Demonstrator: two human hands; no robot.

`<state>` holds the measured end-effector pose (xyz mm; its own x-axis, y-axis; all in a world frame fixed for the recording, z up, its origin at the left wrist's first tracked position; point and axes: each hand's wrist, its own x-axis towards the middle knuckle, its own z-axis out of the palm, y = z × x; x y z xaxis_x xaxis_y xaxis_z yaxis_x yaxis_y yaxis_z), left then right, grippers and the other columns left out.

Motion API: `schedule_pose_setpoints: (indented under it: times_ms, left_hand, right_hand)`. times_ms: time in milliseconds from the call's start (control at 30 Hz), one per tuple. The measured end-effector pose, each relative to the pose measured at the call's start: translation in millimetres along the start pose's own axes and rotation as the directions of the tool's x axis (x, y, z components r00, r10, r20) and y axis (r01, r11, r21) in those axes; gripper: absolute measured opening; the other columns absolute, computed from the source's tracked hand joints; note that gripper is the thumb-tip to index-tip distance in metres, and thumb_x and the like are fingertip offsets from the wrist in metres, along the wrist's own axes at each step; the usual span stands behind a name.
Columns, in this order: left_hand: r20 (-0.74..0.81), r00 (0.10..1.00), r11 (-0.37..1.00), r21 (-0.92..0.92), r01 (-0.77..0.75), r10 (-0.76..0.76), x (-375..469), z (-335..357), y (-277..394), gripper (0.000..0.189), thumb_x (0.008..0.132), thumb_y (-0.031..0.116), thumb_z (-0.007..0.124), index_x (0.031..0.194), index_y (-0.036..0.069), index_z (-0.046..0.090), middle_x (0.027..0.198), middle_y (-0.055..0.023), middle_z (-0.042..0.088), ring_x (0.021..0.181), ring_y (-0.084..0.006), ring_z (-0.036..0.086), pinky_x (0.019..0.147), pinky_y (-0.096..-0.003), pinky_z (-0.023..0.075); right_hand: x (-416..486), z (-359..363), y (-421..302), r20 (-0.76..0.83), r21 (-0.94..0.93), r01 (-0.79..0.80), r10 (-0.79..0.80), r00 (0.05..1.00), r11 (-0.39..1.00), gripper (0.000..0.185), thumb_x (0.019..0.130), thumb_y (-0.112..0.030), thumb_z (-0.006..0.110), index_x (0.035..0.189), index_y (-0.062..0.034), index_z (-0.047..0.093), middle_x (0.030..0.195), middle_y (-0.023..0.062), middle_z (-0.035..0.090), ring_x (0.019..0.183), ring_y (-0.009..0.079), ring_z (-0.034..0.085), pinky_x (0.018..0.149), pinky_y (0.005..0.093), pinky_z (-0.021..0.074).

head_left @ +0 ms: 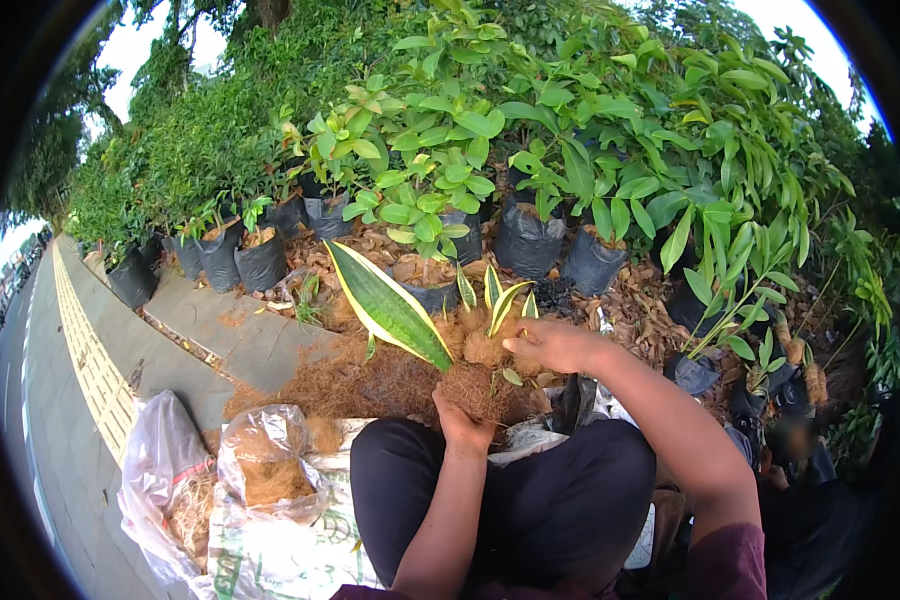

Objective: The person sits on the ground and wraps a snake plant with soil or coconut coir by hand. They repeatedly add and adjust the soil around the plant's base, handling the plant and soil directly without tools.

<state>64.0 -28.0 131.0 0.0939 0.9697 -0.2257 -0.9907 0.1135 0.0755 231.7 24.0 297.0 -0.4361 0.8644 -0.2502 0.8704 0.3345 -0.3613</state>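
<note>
My left hand point(463, 420) holds a ball of brown coconut fibre point(482, 390) from below, in front of my knees. A large snake plant leaf point(390, 307), green with yellow edges, leans up and left from this ball. Just beyond it, small variegated snake plants point(501, 300) stand in wrapped fibre clumps point(484, 348). My right hand point(544, 345) is at the right side of those clumps with its thumb and fingers close together; whether it grips fibre there is not clear. Loose coconut fibre point(352, 379) lies spread to the left.
Clear plastic bags with fibre point(274, 457) rest on a white printed sack point(285, 540) at the lower left. Saplings in black polybags point(529, 238) stand beyond, among dry leaves. A paved walkway point(195, 322) runs along the left. Another person point(802, 480) sits at the far right.
</note>
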Motion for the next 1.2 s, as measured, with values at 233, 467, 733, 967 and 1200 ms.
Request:
schedule_pose_setpoints:
  times_ms: [233,467,733,967,1200]
  left_hand:
    - [-0.002,0.999,0.997,0.049,-0.052,0.053,11.2,10.2,-2.6,0.062,0.104,0.060,0.031,0.142,0.016,0.054,0.141,-0.0065,0.061,0.126,-0.0310,0.060,0.107,-0.0486,0.0484]
    - [-0.171,0.981,0.982,0.176,-0.064,0.095,34.5,-29.6,4.2,0.068,0.105,0.066,0.025,0.148,0.020,0.050,0.142,-0.0060,0.060,0.131,-0.0302,0.056,0.111,-0.0479,0.0446]
    - [-0.109,0.994,0.966,0.257,0.028,0.000,32.4,-46.8,8.0,0.070,0.106,0.062,0.015,0.152,0.020,0.046,0.153,-0.0059,0.052,0.140,-0.0309,0.049,0.116,-0.0507,0.0376]
    - [-0.099,0.991,0.911,0.411,-0.042,0.091,18.6,-46.7,5.3,0.065,0.106,0.061,0.025,0.146,0.016,0.051,0.144,-0.0083,0.058,0.131,-0.0324,0.055,0.110,-0.0493,0.0451]
    - [-0.110,0.987,0.908,0.415,-0.059,0.115,18.9,-51.0,12.8,0.060,0.105,0.060,0.034,0.138,0.014,0.056,0.138,-0.0081,0.062,0.125,-0.0283,0.060,0.107,-0.0487,0.0470]
  right_hand:
    - [53.7,114.3,-51.3,-0.502,0.446,0.247,0.012,0.865,0.860,0.061,0.103,-0.053,0.051,0.132,0.0001,0.061,0.134,0.0255,0.061,0.123,0.0416,0.059,0.102,0.0466,0.0474]
    - [64.1,160.8,-51.7,-0.690,0.531,0.264,0.229,0.687,0.805,0.033,0.100,-0.028,0.056,0.110,0.0000,0.071,0.112,0.0217,0.070,0.101,0.0421,0.067,0.087,0.0465,0.0531]
    - [63.9,152.1,-34.9,-0.606,0.562,0.198,0.237,0.759,0.803,0.052,0.105,-0.048,0.047,0.126,-0.0059,0.068,0.127,0.0211,0.067,0.124,0.0425,0.057,0.109,0.0484,0.0399]
    - [47.6,154.1,-46.2,-0.442,0.593,0.153,0.161,0.882,0.790,0.063,0.084,-0.054,0.072,0.122,-0.0033,0.068,0.117,0.0244,0.070,0.112,0.0425,0.065,0.097,0.0493,0.0511]
    - [66.8,189.2,-28.0,-0.491,0.799,0.175,0.456,0.743,0.575,0.040,0.079,-0.028,0.077,0.100,0.0048,0.070,0.090,0.0245,0.073,0.089,0.0365,0.073,0.081,0.0436,0.0540]
